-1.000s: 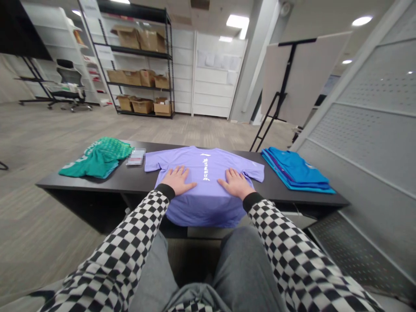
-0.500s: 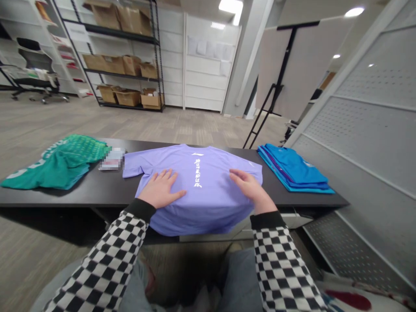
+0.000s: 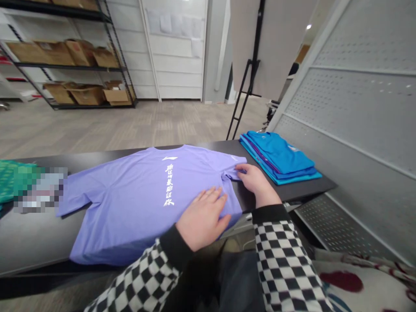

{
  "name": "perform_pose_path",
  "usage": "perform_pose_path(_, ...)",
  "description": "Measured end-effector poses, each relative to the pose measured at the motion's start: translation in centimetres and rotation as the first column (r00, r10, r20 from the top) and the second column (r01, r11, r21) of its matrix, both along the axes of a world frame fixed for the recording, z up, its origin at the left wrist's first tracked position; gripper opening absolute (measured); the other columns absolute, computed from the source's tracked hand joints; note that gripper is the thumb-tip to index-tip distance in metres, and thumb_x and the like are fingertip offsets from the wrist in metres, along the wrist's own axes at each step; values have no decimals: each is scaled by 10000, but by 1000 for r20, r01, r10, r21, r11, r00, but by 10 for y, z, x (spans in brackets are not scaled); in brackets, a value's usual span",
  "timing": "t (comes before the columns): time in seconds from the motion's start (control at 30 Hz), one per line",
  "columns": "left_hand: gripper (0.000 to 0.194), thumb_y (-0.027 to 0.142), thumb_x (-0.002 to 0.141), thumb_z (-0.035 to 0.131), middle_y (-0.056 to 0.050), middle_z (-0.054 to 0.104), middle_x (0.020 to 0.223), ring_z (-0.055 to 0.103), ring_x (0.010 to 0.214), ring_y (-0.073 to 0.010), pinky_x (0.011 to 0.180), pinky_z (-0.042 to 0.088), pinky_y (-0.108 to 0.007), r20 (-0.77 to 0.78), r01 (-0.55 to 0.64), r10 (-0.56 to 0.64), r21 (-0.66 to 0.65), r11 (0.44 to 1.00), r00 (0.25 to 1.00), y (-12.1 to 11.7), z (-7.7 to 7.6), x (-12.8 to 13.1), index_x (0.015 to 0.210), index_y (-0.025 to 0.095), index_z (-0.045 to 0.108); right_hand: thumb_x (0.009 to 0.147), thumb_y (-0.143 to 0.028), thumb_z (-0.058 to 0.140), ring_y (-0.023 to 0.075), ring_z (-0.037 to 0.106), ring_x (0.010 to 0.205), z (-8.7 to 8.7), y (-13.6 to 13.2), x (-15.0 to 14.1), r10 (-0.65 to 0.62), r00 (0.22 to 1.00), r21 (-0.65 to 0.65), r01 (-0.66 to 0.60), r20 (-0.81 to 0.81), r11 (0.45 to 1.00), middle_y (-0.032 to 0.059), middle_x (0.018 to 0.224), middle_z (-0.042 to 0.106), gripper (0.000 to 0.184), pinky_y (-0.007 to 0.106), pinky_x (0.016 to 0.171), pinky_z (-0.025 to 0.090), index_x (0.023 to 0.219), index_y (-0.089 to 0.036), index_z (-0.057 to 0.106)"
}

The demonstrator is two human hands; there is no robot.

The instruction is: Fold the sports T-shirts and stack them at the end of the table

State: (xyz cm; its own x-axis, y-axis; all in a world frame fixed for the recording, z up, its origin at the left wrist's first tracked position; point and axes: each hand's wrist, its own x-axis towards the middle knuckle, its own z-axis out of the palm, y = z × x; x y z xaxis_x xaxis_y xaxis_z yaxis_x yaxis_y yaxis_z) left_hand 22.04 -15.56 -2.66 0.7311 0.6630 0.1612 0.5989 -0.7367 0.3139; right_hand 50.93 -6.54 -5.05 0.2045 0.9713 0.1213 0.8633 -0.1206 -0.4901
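Note:
A lavender T-shirt (image 3: 130,212) lies flat on a black table (image 3: 32,242), with a white logo and a vertical line of white characters down its middle. My right hand (image 3: 256,182) is at the shirt's right sleeve (image 3: 232,174), and its fingers pinch the sleeve's edge. My left hand (image 3: 203,219) rests palm down on the shirt's lower right part, fingers spread. Checkered sleeves with black cuffs cover both my forearms.
A stack of folded blue shirts (image 3: 276,158) lies at the table's right end. A pixelated item (image 3: 40,189) and a green garment (image 3: 6,186) lie at the left. Beyond stand shelves of cardboard boxes (image 3: 74,65), an easel board and a perforated panel.
The view has swung right, so the shirt sits further left. My right hand has moved from the shirt's chest to the sleeve. My left hand has moved across to the shirt's right side.

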Motion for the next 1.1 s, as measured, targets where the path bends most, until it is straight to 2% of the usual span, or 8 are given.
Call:
perform_pose_path(0.1, 694, 504, 1117, 529, -159, 423, 1835, 366, 1728, -369, 1421, 305, -646, -10, 17, -17, 22, 1000, 1000, 3, -15, 36, 1750, 222, 497, 1017, -233, 577, 324, 648, 1494, -1, 0, 6, 36, 999, 4, -36, -8, 999, 85, 1523, 768, 470, 549, 1367, 369, 1411, -260, 832)
perform_pose_path(0.23, 775, 532, 1091, 547, -119, 365, 1868, 302, 1752, -381, 1438, 262, -664, -45, -25, 26, 24, 999, 999, -4, -26, 47, 1806, 269, 408, 1021, -208, 547, 336, 570, 1587, -1, 3, 8, 71, 997, -20, -71, 9, 997, 61, 1596, 720, 534, 591, 1408, 278, 1482, -294, 802)
perform_pose_path(0.47, 823, 587, 1084, 544, -120, 332, 1881, 314, 1745, -401, 1413, 271, -719, -42, 10, -10, 2, 1000, 999, -10, -14, 36, 1826, 287, 354, 983, -122, 483, 398, 488, 1645, 5, 0, -5, -81, 991, -104, 92, 103, 990, 94, 1706, 612, 620, 738, 1382, 233, 1516, -252, 772)
perform_pose_path(0.57, 759, 630, 1122, 459, -88, 330, 1884, 294, 1757, -362, 1438, 201, -678, -112, -87, 90, 33, 996, 990, 17, 3, -3, 1801, 294, 406, 1026, -200, 489, 412, 590, 1553, 13, -16, -7, -77, 988, -144, 96, 138, 985, 140, 1585, 716, 509, 693, 1356, 332, 1403, -238, 828)
perform_pose_path(0.7, 751, 649, 1121, 388, -119, 414, 1848, 327, 1734, -426, 1402, 250, -690, -259, -396, 420, 141, 907, 870, 75, 18, -109, 1733, 236, 520, 1079, -302, 461, 463, 493, 1617, 20, -28, -23, -126, 979, -42, 134, 158, 990, 201, 1621, 669, 512, 786, 1328, 297, 1473, -189, 768)
perform_pose_path(0.87, 767, 529, 1116, 286, -208, 519, 1769, 456, 1680, -325, 1391, 339, -495, -295, -640, 668, 198, 742, 683, 104, 12, -247, 1689, 82, 530, 1101, -363, 465, 400, 338, 1725, 14, -21, -80, 228, 972, 94, -233, 63, 968, 153, 1810, 467, 611, 711, 1384, 251, 1673, -203, 607)
perform_pose_path(0.97, 866, 624, 1079, 389, -215, 450, 1811, 416, 1707, -297, 1399, 322, -433, -341, -689, 676, 102, 718, 654, 90, 1, -281, 1731, 59, 463, 1088, -460, 540, 409, 335, 1727, 3, -18, -105, 459, 887, -45, -457, 54, 888, 109, 1841, 421, 646, 727, 1382, 236, 1708, -282, 574)
perform_pose_path(1.1, 1040, 802, 1003, 518, -191, 337, 1869, 326, 1745, -357, 1405, 303, -511, -327, -707, 676, 30, 706, 660, 72, -10, -288, 1790, 133, 391, 1025, -603, 639, 452, 305, 1731, -15, -9, -98, 492, 863, -184, -469, 112, 864, 100, 1857, 387, 744, 758, 1377, 218, 1709, -316, 572)
